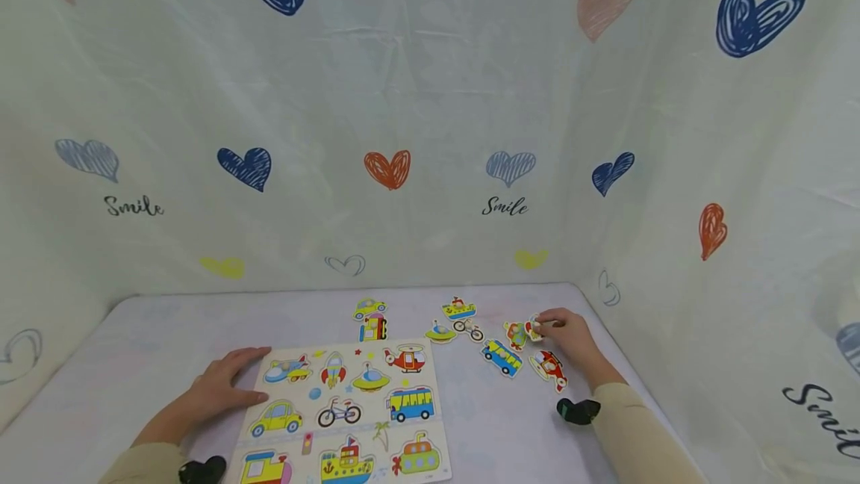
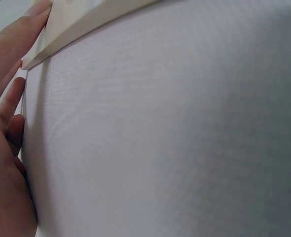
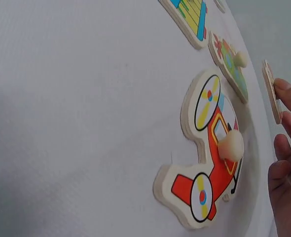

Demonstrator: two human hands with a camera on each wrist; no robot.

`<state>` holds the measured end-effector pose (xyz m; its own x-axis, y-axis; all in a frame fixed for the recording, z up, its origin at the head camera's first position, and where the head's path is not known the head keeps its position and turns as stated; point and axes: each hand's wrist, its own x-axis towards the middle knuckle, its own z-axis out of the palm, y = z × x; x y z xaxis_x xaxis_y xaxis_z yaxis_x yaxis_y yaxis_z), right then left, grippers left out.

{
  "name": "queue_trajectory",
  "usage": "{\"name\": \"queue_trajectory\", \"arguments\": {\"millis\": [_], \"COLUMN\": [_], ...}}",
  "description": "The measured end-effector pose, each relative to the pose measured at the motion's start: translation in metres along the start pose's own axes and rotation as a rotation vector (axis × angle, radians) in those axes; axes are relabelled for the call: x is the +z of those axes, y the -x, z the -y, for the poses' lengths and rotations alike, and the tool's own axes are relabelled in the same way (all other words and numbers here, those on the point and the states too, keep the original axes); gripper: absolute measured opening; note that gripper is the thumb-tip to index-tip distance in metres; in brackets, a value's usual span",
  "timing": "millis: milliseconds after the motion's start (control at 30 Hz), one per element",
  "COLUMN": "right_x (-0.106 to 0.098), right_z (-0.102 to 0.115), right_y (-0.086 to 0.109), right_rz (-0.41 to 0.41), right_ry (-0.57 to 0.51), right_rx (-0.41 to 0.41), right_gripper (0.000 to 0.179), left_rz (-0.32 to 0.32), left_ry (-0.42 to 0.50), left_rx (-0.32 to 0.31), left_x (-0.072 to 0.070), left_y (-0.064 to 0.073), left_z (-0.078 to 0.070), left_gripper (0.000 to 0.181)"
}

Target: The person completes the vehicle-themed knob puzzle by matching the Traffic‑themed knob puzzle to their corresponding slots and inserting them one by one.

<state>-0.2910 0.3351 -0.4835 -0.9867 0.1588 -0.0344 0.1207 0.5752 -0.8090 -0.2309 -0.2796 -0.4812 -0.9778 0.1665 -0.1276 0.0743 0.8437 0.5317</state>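
My left hand (image 1: 218,387) rests at the left edge of a wooden puzzle board (image 1: 366,439), its thumb and forefinger touching the board's upper left side. The left wrist view shows the thumb (image 2: 17,37) lying against the board's pale edge (image 2: 86,24). At the right, my right hand (image 1: 571,334) pinches a small wooden puzzle piece (image 1: 533,329), seen edge-on (image 3: 272,94) in the right wrist view and raised off the table. Its picture is mostly hidden by the fingers. Just below lie a knobbed red helicopter piece (image 3: 217,158) and a green submarine piece (image 3: 232,69).
Loose pieces lie beyond and right of the board: a blue bus (image 1: 501,358), a bicycle (image 1: 468,330), a boat (image 1: 459,309), a flying saucer (image 1: 440,332), a car (image 1: 369,308) and a train (image 1: 373,328). A heart-patterned curtain (image 1: 430,110) surrounds the white table (image 1: 510,432).
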Motion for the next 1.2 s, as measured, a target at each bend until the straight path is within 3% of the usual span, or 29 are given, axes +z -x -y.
{"name": "queue_trajectory", "arguments": {"millis": [367,900,1200], "right_x": [0.022,0.062,0.087], "right_z": [0.029,0.064,0.083], "right_y": [0.000,0.013,0.024], "right_rz": [0.015,0.128,0.203], "right_ry": [0.022,-0.036,-0.069], "right_rx": [-0.111,-0.162,-0.265], "right_gripper": [0.018,0.004,0.006], "left_rz": [-0.005,-0.008,-0.006], "left_ry": [-0.005,0.015,0.009], "left_rx": [-0.025,-0.016,-0.036], "left_x": [0.000,0.001,0.001], "left_y": [-0.001,0.001,0.001], "left_z": [-0.002,-0.004,-0.006], "left_gripper": [0.094,0.091,0.093]}}
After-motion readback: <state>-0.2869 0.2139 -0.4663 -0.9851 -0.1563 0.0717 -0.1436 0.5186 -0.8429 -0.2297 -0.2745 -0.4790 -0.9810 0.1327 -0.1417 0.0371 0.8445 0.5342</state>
